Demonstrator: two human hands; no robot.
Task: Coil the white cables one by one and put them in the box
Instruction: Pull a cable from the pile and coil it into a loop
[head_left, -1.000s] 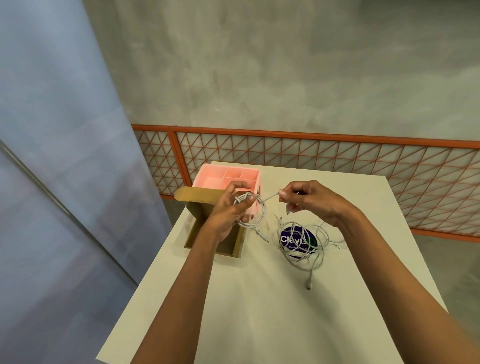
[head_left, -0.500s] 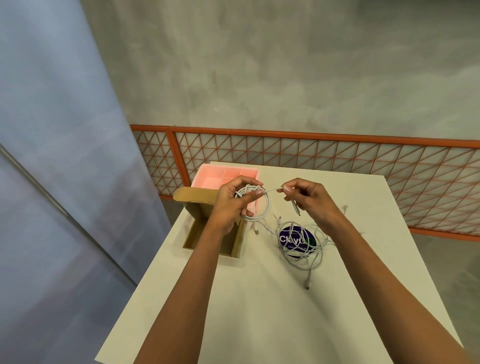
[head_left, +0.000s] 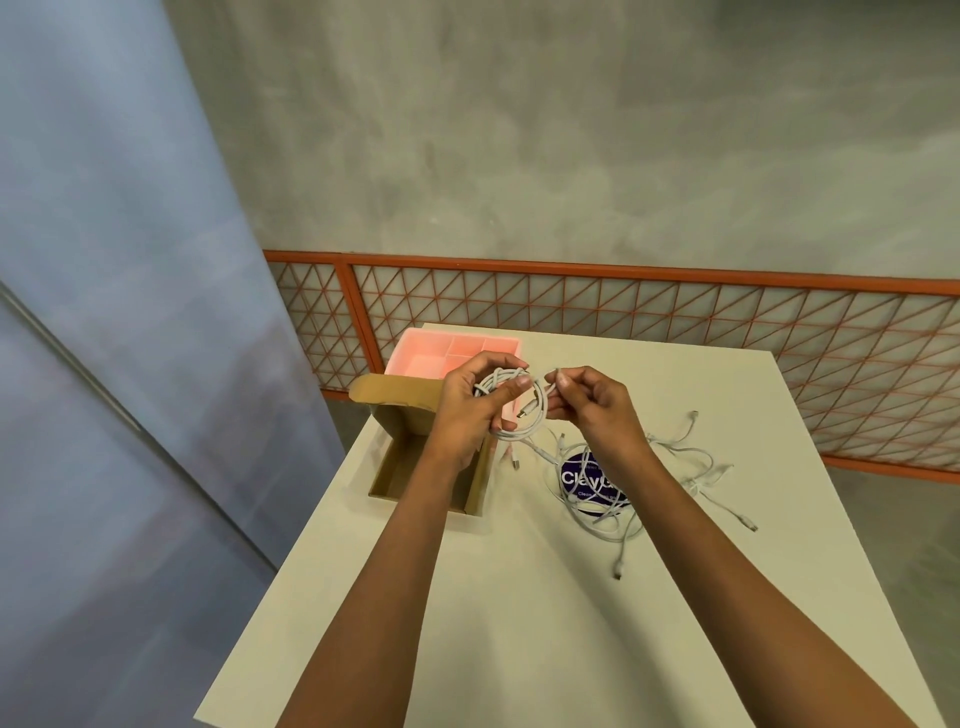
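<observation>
Count: one coiled white cable (head_left: 542, 410), one tangle of loose white cables (head_left: 675, 446) (number in it unclear), one cardboard box (head_left: 405, 415), one pink divided tray (head_left: 431, 353), one purple round label (head_left: 576, 478) under the tangle. All rest on a white table (head_left: 519, 623); an orange lattice railing (head_left: 623, 322) and a grey concrete wall (head_left: 519, 156) stand behind. Both my forearms reach forward. My left hand (head_left: 467, 410) grips the coil, thumb across its loops, above the box's far right corner. My right hand (head_left: 592, 410) pinches the cable's free end just beside the coil.
</observation>
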